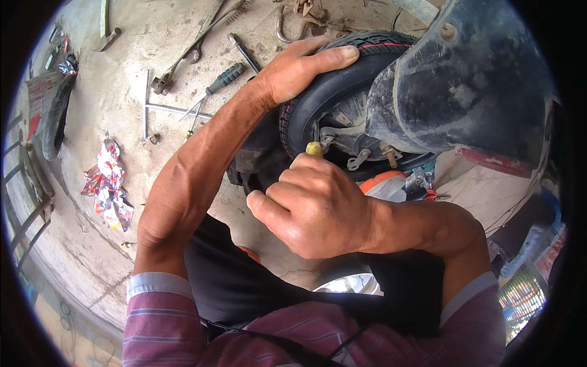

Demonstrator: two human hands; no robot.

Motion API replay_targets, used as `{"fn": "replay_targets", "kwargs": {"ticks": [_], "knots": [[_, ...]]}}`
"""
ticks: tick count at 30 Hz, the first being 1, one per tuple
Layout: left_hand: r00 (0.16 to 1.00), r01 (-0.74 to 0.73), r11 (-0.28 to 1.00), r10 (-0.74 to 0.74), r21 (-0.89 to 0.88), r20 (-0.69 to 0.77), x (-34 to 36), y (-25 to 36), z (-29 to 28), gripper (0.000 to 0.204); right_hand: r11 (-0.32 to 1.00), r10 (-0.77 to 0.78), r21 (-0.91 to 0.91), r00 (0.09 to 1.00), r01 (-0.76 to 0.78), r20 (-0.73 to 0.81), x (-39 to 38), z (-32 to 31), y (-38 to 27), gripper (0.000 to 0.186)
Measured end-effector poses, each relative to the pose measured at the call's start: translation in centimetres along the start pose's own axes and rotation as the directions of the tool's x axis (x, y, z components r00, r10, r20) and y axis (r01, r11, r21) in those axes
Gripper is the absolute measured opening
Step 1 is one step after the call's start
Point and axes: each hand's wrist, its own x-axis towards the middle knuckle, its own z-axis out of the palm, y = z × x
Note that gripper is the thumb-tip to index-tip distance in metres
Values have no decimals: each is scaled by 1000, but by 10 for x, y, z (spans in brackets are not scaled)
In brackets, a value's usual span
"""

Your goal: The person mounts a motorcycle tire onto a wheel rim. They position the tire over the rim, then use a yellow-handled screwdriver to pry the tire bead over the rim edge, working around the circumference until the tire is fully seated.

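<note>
Striped shirt nearest, a fender partly hides the wheel near scattered tools.

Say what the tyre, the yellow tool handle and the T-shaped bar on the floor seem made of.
Tyre: apparently rubber, black and dull, judging by the moulded tread grooves.
Yellow tool handle: probably plastic, from its smooth-looking, rounded end, but mostly hidden, so painted wood is possible.
T-shaped bar: likely metal, by its slim, straight grey rods with a bright sheen.
</note>
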Motion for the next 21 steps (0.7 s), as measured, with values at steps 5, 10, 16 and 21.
{"fn": "replay_targets", "kwargs": {"ticks": [5,10,16,21], "knots": [[995,-5,959,34,282,-96,1,3,5,87,999,-37,0,999,37,18,-11,-6,-1,20],[996,12,979,7,202,-93,-3,21,11,83,1000,-17,-17,999,18,43,-4,-6,-1,22],[995,102,991,-100,85,-22,2,19,1,73,994,-16,-103,989,31,145,14,8,-4,16],[994,69,993,-60,96,-93,15,-10,-9,80,999,-22,-34,976,30,215,40,38,-3,10]]}}
